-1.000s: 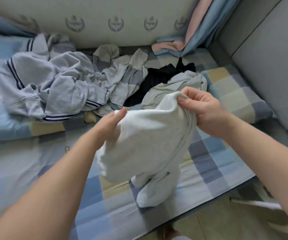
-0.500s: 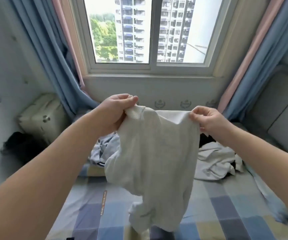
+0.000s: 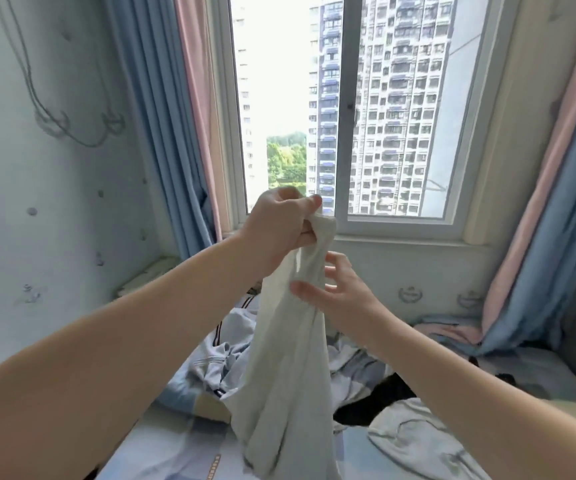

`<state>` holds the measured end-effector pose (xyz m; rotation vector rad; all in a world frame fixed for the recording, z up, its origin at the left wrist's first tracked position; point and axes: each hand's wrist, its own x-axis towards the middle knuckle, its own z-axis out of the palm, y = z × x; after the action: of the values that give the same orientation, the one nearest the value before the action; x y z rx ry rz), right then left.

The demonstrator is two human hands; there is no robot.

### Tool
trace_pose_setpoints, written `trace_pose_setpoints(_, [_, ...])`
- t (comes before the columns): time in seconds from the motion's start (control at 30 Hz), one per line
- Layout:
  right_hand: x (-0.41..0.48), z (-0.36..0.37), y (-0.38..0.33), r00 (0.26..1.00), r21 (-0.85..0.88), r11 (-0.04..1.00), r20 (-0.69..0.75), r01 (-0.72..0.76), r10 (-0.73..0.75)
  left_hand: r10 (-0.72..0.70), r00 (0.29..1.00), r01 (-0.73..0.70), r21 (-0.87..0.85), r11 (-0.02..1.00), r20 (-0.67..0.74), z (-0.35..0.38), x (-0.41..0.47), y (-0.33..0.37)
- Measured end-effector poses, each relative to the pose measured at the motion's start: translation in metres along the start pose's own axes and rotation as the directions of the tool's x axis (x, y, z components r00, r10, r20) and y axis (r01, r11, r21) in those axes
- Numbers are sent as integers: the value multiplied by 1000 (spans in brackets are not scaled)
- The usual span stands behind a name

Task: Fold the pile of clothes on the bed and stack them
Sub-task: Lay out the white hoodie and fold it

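A pale grey-white garment (image 3: 286,382) hangs bunched in front of me, its lower end near the bed. My left hand (image 3: 281,226) grips its top edge, raised in front of the window. My right hand (image 3: 335,296) is just below, fingers spread and loosely curved, thumb touching the cloth's right side. Behind the garment lies the pile: a light grey top with dark striped trim (image 3: 224,355), a black piece (image 3: 376,400) and a light grey garment (image 3: 414,441) at the lower right.
The bed carries a checked blue and beige sheet (image 3: 175,445). A window (image 3: 345,109) with blue and pink curtains (image 3: 535,244) stands straight ahead. A padded wall (image 3: 37,188) closes the left side, a grey headboard the far right edge.
My view has lifted from the bed toward the window. The garment went up, from spread between both hands to bunched in my left hand. My right hand let go of its corner and moved lower.
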<state>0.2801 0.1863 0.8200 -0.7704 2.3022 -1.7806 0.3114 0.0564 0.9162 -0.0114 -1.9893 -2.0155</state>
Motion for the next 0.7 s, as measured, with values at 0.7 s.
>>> trace_pose_setpoints(0.7, [-10, -117, -143, 978, 58, 976, 4, 209, -210, -76, 947, -94, 498, 862, 312, 20, -25, 89])
